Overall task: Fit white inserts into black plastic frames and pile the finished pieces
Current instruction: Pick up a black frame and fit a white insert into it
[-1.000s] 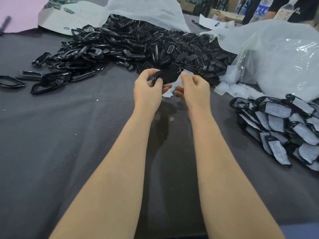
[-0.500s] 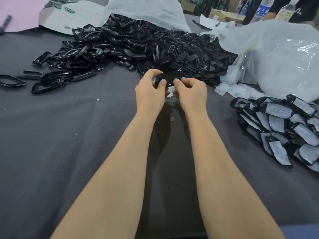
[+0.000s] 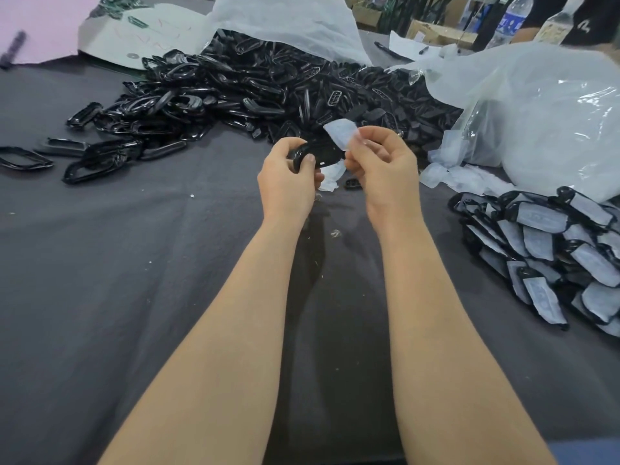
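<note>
I see the heap of empty frames [image 3: 235,95] at left on the grey cloth [image 3: 134,297]. The left hand [image 3: 288,182] curls round one black frame [image 3: 322,152]. Close beside it, the right hand [image 3: 382,162] pinches a white insert [image 3: 340,134] over the frame's end (contact unclear). Finished pieces [image 3: 553,250] lie piled at right.

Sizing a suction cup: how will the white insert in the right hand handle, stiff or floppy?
Probably thin and flexible: the white insert curves above the right hand's pinch. Likely very light, as a fingertip pinch holds it up. Loose inserts beside the bag look crumpled.
</note>
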The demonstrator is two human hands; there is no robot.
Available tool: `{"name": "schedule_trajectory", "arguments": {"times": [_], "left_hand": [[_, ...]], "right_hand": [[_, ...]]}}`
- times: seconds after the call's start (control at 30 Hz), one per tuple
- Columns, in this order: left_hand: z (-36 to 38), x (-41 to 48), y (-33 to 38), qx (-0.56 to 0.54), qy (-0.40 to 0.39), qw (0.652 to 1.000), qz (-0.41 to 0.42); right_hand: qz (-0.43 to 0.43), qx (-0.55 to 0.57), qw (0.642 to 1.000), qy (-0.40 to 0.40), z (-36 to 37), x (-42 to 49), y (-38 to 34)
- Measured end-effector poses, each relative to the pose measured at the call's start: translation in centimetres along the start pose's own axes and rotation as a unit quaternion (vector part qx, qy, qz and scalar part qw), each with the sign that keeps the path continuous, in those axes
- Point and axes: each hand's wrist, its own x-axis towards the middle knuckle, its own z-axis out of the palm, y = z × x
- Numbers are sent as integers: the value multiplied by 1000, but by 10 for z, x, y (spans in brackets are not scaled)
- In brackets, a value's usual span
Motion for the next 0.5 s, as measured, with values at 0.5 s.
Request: {"name": "schedule_trajectory", "arguments": {"times": [0.5], "left_hand": [[1,-3,2,34,-43,997,55]], "right_hand": [[-161,-319,934,22,4,-4,13]]}}
